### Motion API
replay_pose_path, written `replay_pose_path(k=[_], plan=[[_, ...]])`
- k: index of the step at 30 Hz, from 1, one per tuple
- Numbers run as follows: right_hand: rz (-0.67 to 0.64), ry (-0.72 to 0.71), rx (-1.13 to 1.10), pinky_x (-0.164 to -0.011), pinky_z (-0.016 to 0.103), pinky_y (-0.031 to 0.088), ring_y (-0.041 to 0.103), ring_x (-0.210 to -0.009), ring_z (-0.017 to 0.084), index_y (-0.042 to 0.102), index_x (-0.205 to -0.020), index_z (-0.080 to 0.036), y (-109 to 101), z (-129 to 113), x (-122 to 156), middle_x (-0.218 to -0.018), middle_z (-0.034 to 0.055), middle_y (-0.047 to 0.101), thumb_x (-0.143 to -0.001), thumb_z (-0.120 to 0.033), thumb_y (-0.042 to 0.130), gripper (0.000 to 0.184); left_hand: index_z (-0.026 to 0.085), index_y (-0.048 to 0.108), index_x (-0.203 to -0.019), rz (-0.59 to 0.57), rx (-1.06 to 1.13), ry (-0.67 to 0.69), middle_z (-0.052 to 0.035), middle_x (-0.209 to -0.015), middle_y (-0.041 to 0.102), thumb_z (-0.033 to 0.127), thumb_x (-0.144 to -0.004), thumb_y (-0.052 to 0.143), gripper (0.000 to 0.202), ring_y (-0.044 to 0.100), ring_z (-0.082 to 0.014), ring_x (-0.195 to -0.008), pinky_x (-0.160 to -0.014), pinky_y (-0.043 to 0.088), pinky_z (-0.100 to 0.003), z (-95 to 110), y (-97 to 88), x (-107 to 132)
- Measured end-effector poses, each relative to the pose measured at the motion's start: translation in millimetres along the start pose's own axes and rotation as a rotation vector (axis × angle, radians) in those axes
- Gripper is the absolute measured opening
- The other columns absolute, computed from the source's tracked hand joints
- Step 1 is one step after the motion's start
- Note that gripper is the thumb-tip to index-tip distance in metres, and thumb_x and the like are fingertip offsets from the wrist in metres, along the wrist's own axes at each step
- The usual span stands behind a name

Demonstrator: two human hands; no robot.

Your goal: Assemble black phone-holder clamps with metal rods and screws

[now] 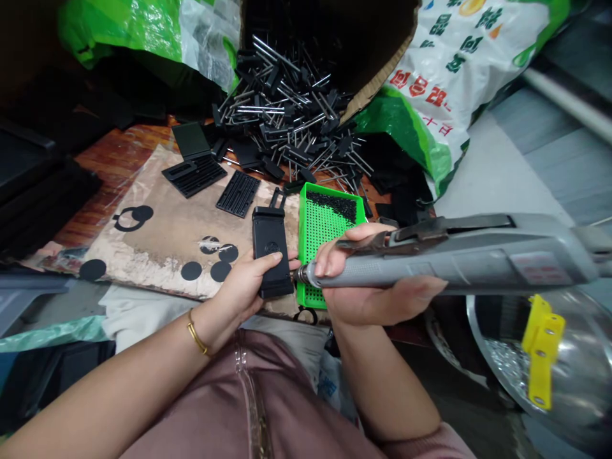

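Observation:
My left hand (251,277) is closed around a black plastic phone-holder-like clamp (271,239), thumb on its face, with two thin prongs sticking out at its far end. In my right hand (358,290) lies a grey electric screwdriver (454,258), held level with its tip pointing left. That tip meets or nearly meets the right edge of the black clamp; fingers hide the exact contact. Just beyond the tip sits a green perforated tray (319,233), with many small black screws (339,205) gathered at its far end.
A heap of black parts with metal rods (291,115) spills from a cardboard box (387,64). Ribbed black plates (239,192) and black discs (191,271) lie on the worn board (157,248). At right stands a metal bowl (583,357) with a yellow bracket (542,350).

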State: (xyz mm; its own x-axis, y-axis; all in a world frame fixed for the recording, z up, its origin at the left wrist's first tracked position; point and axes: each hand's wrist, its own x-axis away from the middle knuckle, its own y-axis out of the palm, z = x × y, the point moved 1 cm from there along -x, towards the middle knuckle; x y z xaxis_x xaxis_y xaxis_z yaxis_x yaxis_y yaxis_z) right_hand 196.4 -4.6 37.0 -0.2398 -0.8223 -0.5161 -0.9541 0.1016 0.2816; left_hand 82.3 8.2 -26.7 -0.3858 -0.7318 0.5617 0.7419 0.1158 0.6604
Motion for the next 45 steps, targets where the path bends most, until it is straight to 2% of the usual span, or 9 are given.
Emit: replay_pose_path(k=[9, 14, 19, 22, 25, 32, 41, 43, 45], plan=[[-0.11, 0.004, -0.066, -0.04, 0.031, 0.044, 0.051, -0.041, 0.016, 0.067, -0.085, -0.022, -3, 5, 5, -0.051, -0.0021, 0.054, -0.076, -0.067, 0.051, 0.048, 0.006, 0.063, -0.094, 0.048, -0.01, 0.033, -0.0132, -0.082, 0.074, 0.008, -0.074, 0.06, 0.021, 0.07, -0.022, -0.066, -0.056, 0.055, -0.027, 1, 5.8, 5], [0.012, -0.007, -0.06, -0.036, 0.029, 0.041, 0.048, -0.038, 0.016, 0.068, -0.093, -0.022, -6, -4, -2, -0.047, -0.0029, 0.054, -0.075, -0.07, 0.05, 0.055, 0.007, 0.063, -0.095, 0.019, -0.019, 0.014, -0.0156, -0.094, 0.073, 0.008, -0.077, 0.058, 0.018, 0.071, -0.0216, -0.07, -0.059, 0.057, -0.028, 3, 1.4, 4], [0.205, -0.168, 0.131, -0.033, 0.025, 0.038, 0.046, -0.034, 0.013, 0.064, -0.085, -0.02, -38, -15, -26, -0.045, -0.0045, 0.051, -0.074, -0.07, 0.048, 0.054, 0.005, 0.063, -0.102, 0.011, -0.065, -0.025, -0.0207, -0.109, 0.068, 0.013, -0.08, 0.058, 0.024, 0.07, -0.0265, -0.089, -0.066, 0.059, -0.032, 6, -1.3, 5], [0.29, -0.171, 0.208, -0.033, 0.024, 0.035, 0.044, -0.033, 0.012, 0.062, -0.084, -0.019, -55, -7, -32, -0.043, -0.0058, 0.05, -0.073, -0.071, 0.046, 0.056, 0.006, 0.064, -0.103, 0.015, -0.072, -0.033, -0.0203, -0.111, 0.067, 0.012, -0.08, 0.058, 0.024, 0.069, -0.0267, -0.091, -0.069, 0.06, -0.033, 6, -1.6, 4], [0.31, -0.118, 0.253, -0.035, 0.024, 0.037, 0.046, -0.036, 0.013, 0.06, -0.087, -0.019, -63, 6, -31, -0.044, -0.0061, 0.051, -0.075, -0.069, 0.043, 0.055, 0.005, 0.066, -0.099, -0.01, -0.068, -0.024, -0.0197, -0.111, 0.067, 0.01, -0.08, 0.058, 0.022, 0.069, -0.0263, -0.092, -0.074, 0.06, -0.034, 6, -2.0, 4], [0.31, -0.1, 0.266, -0.037, 0.024, 0.037, 0.046, -0.036, 0.012, 0.059, -0.084, -0.02, -63, 25, -34, -0.045, -0.0066, 0.052, -0.077, -0.063, 0.044, 0.046, 0.006, 0.067, -0.1, -0.025, -0.082, -0.038, -0.0188, -0.104, 0.07, 0.011, -0.081, 0.058, 0.021, 0.07, -0.025, -0.089, -0.072, 0.06, -0.032, 6, -2.6, 4], [0.328, -0.086, 0.256, -0.037, 0.025, 0.036, 0.046, -0.037, 0.013, 0.059, -0.081, -0.022, -63, 31, -35, -0.045, -0.006, 0.051, -0.077, -0.059, 0.044, 0.04, 0.006, 0.066, -0.101, -0.023, -0.083, -0.037, -0.0185, -0.106, 0.069, 0.011, -0.082, 0.057, 0.021, 0.069, -0.0243, -0.089, -0.07, 0.059, -0.031, 6, -2.0, 5], [0.33, -0.079, 0.259, -0.037, 0.025, 0.036, 0.045, -0.036, 0.013, 0.06, -0.081, -0.023, -63, 29, -36, -0.044, -0.006, 0.05, -0.076, -0.061, 0.044, 0.042, 0.006, 0.065, -0.102, -0.003, -0.081, -0.057, -0.0189, -0.102, 0.07, 0.018, -0.085, 0.056, 0.023, 0.07, -0.0239, -0.084, -0.067, 0.059, -0.031, 7, -0.9, 5], [0.35, -0.086, 0.255, -0.036, 0.025, 0.035, 0.043, -0.035, 0.013, 0.061, -0.082, -0.023, -60, 23, -37, -0.043, -0.0061, 0.048, -0.077, -0.063, 0.042, 0.045, 0.005, 0.066, -0.099, 0.001, -0.052, -0.091, -0.0193, -0.095, 0.071, 0.034, -0.09, 0.05, 0.035, 0.07, -0.0228, -0.075, -0.064, 0.059, -0.031, 8, 0.4, 4]])
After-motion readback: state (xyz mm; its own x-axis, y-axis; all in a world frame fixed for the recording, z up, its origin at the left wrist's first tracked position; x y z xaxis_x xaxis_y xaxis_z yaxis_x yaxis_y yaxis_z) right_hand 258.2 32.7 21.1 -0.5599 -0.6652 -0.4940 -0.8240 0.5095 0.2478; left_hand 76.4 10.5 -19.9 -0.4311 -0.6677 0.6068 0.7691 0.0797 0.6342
